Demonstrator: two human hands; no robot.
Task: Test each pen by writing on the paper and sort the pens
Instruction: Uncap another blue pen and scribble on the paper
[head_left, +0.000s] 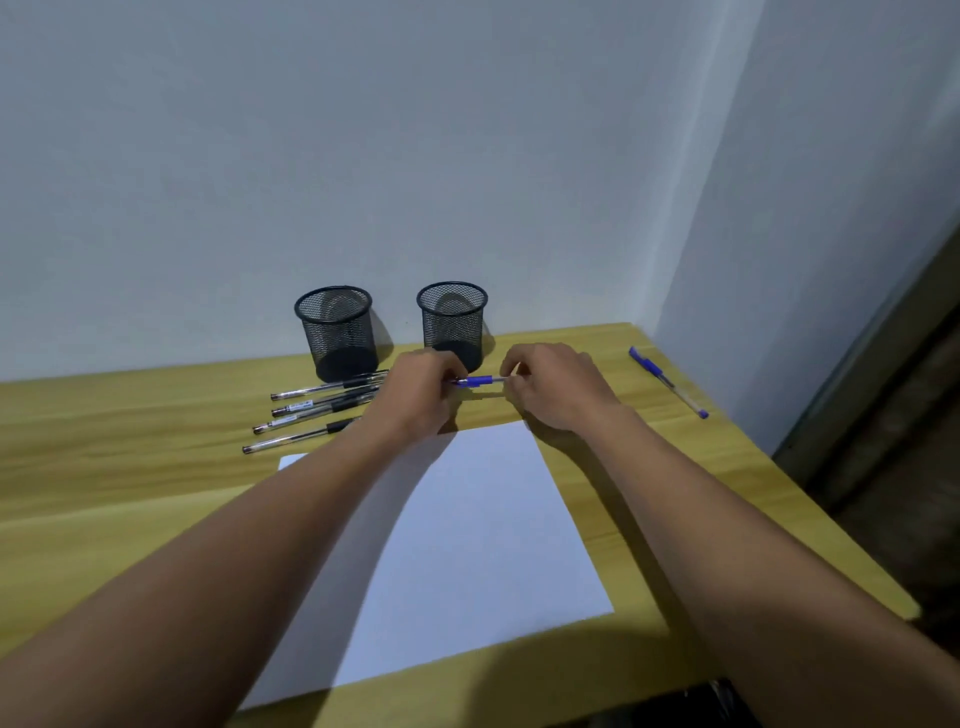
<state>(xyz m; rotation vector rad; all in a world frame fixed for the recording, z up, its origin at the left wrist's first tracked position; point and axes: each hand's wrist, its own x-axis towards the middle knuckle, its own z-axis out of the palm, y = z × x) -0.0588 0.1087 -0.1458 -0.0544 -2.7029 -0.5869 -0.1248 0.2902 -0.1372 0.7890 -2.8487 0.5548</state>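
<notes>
Head view: a blue pen (478, 381) is held level between both hands, just beyond the far edge of the white paper (467, 545) on the desk (104, 441). The left hand (421, 387) has its grip curled round the pen's blue end. The right hand (550, 384) has its grip pinched on the other end. Four black pens (311, 405) lie to the left, in front of the left mesh cup (337, 332). The right mesh cup (453, 322) stands just behind the hands. A second blue pen (667, 382) lies well apart at the far right.
</notes>
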